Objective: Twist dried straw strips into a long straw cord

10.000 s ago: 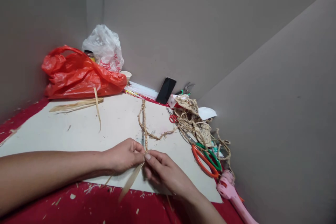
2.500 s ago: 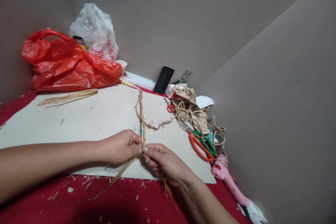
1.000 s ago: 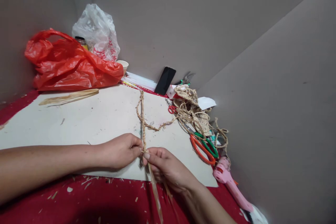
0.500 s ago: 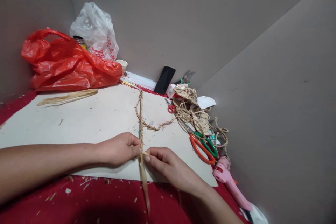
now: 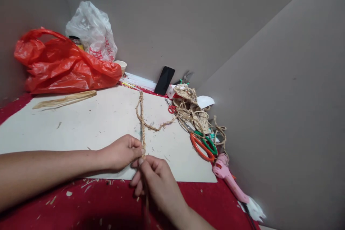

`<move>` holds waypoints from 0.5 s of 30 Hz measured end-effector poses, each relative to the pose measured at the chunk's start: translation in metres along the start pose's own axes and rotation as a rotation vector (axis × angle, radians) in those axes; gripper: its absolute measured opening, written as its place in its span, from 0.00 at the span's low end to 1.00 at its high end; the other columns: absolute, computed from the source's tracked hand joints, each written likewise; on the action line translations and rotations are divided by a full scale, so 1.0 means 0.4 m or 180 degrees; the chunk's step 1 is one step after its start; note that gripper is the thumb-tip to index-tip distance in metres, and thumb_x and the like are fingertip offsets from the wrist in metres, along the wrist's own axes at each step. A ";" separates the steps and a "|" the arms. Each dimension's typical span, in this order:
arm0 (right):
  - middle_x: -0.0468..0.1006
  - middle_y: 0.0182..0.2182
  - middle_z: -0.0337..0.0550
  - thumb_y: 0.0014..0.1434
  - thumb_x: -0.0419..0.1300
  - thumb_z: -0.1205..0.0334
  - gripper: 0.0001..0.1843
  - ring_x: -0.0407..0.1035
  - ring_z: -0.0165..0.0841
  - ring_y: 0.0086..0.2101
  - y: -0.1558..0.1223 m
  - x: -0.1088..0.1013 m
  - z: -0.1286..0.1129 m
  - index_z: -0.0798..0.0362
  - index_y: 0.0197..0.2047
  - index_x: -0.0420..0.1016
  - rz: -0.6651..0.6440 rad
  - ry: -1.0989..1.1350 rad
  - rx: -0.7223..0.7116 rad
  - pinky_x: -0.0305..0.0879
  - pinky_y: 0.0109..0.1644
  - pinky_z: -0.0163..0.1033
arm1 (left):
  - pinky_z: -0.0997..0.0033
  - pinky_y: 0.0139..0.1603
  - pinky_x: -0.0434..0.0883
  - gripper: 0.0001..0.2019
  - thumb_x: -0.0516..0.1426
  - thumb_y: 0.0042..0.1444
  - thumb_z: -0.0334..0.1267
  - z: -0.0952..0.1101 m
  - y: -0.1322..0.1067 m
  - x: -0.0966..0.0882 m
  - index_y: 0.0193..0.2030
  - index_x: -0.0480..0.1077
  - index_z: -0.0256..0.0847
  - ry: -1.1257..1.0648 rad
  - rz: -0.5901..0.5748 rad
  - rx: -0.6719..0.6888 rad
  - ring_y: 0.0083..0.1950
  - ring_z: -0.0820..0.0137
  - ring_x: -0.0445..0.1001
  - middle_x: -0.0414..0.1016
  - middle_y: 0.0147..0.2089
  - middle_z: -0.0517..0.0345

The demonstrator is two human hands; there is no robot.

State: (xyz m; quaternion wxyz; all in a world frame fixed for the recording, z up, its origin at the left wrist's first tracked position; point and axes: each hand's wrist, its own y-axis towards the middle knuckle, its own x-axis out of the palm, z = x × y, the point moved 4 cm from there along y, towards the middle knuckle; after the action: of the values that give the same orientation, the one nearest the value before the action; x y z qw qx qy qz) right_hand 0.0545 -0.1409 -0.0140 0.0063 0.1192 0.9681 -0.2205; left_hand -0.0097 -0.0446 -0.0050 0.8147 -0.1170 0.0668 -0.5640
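A thin straw-coloured braid [image 5: 142,122] runs up the white board [image 5: 107,125], with a side length of cord curving off to the right. My left hand [image 5: 125,153] pinches the near end of the braid between thumb and fingers. Just below and right of it, my right hand [image 5: 155,178] pinches the loose strands at the braid's working end, its thumb on top and lower fingers curled beneath. A loose strand hangs down past my right hand over the red cloth. The exact crossing of the strands is hidden behind my fingers.
Back left sit a red plastic bag [image 5: 72,70], a white plastic bag [image 5: 91,28] and dried husk strips [image 5: 67,99]. To the right lie a phone [image 5: 164,80], coiled braids [image 5: 201,120], orange-and-green-handled scissors [image 5: 201,149] and a pink glue gun [image 5: 231,179]. Scraps litter the red cloth [image 5: 102,201].
My right hand has moved left and turned over, closing in under my left hand. My left hand keeps its pinch on the braid. The whole view has shifted slightly.
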 end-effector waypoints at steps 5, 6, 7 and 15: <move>0.70 0.18 0.42 0.64 0.45 0.57 0.19 0.63 0.28 0.20 -0.014 -0.009 -0.036 0.55 0.28 0.69 0.0748 -0.2493 -0.1186 0.53 0.25 0.33 | 0.77 0.24 0.55 0.13 0.53 0.49 0.39 0.014 -0.009 -0.001 0.18 0.61 0.37 -0.0090 0.0286 -0.0091 0.21 0.78 0.54 0.58 0.17 0.66; 0.72 0.19 0.43 0.63 0.45 0.59 0.17 0.63 0.28 0.19 -0.021 -0.006 -0.040 0.56 0.31 0.70 0.0820 -0.2849 -0.1305 0.51 0.25 0.33 | 0.77 0.24 0.54 0.12 0.54 0.49 0.39 0.016 -0.011 0.000 0.19 0.62 0.37 -0.0082 0.0301 -0.0096 0.21 0.79 0.54 0.59 0.17 0.66; 0.73 0.20 0.44 0.63 0.45 0.61 0.16 0.63 0.29 0.19 -0.029 -0.001 -0.042 0.56 0.33 0.71 0.0797 -0.3112 -0.1404 0.50 0.25 0.34 | 0.77 0.24 0.54 0.11 0.54 0.49 0.39 0.018 -0.013 0.001 0.20 0.62 0.37 -0.0079 0.0277 -0.0100 0.21 0.78 0.54 0.59 0.18 0.66; 0.68 0.19 0.38 0.63 0.49 0.57 0.17 0.61 0.27 0.21 -0.098 -0.079 -0.088 0.54 0.25 0.69 0.1020 -0.2144 -0.1783 0.54 0.26 0.31 | 0.77 0.22 0.48 0.11 0.55 0.49 0.40 0.022 -0.014 -0.003 0.22 0.61 0.38 -0.0052 0.0065 -0.0040 0.20 0.79 0.50 0.56 0.17 0.69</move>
State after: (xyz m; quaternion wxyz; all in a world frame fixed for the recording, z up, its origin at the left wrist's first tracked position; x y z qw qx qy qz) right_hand 0.0776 -0.1672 0.0364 0.3862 0.1826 0.9038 0.0267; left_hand -0.0130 -0.0445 0.0048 0.8202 -0.1260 0.0648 -0.5542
